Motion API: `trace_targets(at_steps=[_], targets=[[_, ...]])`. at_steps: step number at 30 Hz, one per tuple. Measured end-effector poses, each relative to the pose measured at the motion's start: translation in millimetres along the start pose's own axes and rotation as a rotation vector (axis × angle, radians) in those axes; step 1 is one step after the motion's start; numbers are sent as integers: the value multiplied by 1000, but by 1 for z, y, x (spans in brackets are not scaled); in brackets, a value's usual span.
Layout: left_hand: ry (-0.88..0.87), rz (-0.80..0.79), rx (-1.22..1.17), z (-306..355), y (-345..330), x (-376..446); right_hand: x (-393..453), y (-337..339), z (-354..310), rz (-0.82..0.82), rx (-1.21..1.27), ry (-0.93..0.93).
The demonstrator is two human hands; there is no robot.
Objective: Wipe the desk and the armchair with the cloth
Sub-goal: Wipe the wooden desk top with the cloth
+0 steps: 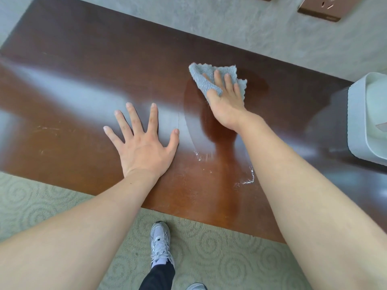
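The right hand (227,101) presses the cloth (201,79) flat on the counter (83,65), fingers straight, thumb tucked at its edge. The left hand (142,139) rests splayed, holding nothing. The unwiped stretch probably lies left, along the counter's length.

Showing as dark, glossy polished wood, scuffed with fine scratches: desk (88,65). Looking soft, nubby terry: grey cloth (201,78). Appearing smooth matt plastic: white box (356,122). Reading as looped, swirl-patterned pile: carpet (219,258).
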State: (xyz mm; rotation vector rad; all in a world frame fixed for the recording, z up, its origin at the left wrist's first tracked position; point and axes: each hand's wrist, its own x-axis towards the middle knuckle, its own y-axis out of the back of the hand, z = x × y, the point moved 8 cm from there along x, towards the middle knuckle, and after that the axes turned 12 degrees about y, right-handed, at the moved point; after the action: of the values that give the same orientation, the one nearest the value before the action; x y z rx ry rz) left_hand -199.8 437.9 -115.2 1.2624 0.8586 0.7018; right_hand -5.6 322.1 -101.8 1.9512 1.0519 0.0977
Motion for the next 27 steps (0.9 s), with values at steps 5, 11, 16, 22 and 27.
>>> trace_targets(at_steps=[5,11,16,22,27], targets=[[-6,0,-3,0,0,0,-70,-31,-16,-16,-15,120],[-13,-2,-13,2,1,1,-167,-68,-30,-28,167,87],[-11,6,-24,1,2,0,-181,-92,-28,-70,-100,18],[-5,4,-8,1,1,0,-105,-64,-22,-31,-259,33],[-2,8,2,0,0,0,-21,-33,-18,-20,-218,34]])
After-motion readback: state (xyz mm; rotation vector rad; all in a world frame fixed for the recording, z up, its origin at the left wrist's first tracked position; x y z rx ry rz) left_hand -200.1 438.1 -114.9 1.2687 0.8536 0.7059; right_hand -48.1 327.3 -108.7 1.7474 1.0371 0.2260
